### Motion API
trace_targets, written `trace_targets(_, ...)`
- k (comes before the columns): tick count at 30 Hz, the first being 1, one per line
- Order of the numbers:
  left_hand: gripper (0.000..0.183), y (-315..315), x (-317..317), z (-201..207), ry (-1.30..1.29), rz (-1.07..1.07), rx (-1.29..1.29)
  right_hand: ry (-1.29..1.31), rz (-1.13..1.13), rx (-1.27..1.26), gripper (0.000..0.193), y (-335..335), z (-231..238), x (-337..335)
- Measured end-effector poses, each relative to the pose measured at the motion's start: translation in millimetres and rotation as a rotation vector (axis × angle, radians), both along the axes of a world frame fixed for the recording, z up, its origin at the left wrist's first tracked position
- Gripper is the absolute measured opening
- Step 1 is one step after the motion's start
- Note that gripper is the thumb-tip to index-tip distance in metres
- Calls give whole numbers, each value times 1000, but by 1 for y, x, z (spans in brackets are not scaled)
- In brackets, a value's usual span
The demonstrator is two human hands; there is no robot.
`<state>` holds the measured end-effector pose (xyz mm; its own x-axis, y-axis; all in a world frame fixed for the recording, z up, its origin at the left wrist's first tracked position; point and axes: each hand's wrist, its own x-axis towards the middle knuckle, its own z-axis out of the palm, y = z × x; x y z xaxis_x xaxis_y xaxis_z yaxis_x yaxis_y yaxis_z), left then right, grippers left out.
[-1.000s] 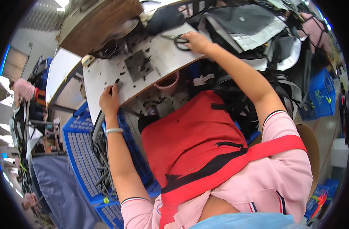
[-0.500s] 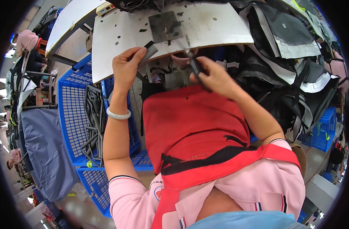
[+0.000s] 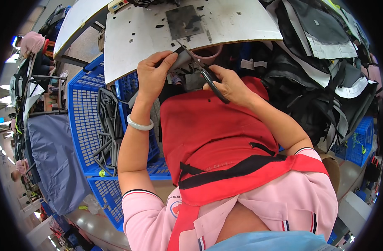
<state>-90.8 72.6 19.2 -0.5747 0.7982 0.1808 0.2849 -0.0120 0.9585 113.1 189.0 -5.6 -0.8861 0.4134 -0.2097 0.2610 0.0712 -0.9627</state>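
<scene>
My left hand [image 3: 153, 79] pinches a grey strip with a black end [image 3: 181, 59] between thumb and fingers, just off the front edge of the white table [image 3: 145, 46]. Black-handled scissors [image 3: 212, 83] are gripped in my right hand [image 3: 232, 87]. Their blades are spread and point up and left, meeting the strip near its free end. Whether the blades have cut into it I cannot tell. A pink bucket [image 3: 218, 51] stands below the table edge, partly hidden behind the scissors and the table.
A dark square plate [image 3: 184, 21] and several black scraps lie on the tabletop. At left, a blue crate [image 3: 83, 125] holds many grey strips [image 3: 109, 121]. Black and grey fabric pieces [image 3: 310, 90] are heaped at right, near another blue crate [image 3: 358, 140].
My right hand has brought the scissors left, to the strip, and the blades now show at it. My left hand with the strip sits slightly further right and lower.
</scene>
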Motion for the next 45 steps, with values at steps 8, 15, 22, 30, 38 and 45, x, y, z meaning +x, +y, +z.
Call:
trace_targets(8,21,23,-27,28,422,87,26,32,-392,945,35,135,10,-11)
trace_targets(15,26,80,-63,64,559,100,13,118,-679,1183,29,230,-37,-29)
trace_targets(22,30,93,-77,70,311,-9,-174,252,-727,1171,17,225,-30,-22)
trace_targets(30,23,75,2,55,758,-367,-158,519,313,1285,29,17,-9,-25)
trace_targets(38,24,78,66,52,352,-473,81,319,327,1065,25,8,-36,-57)
trace_targets(45,28,9,11,7,-174,-653,-570,-149,513,1013,45,71,89,3)
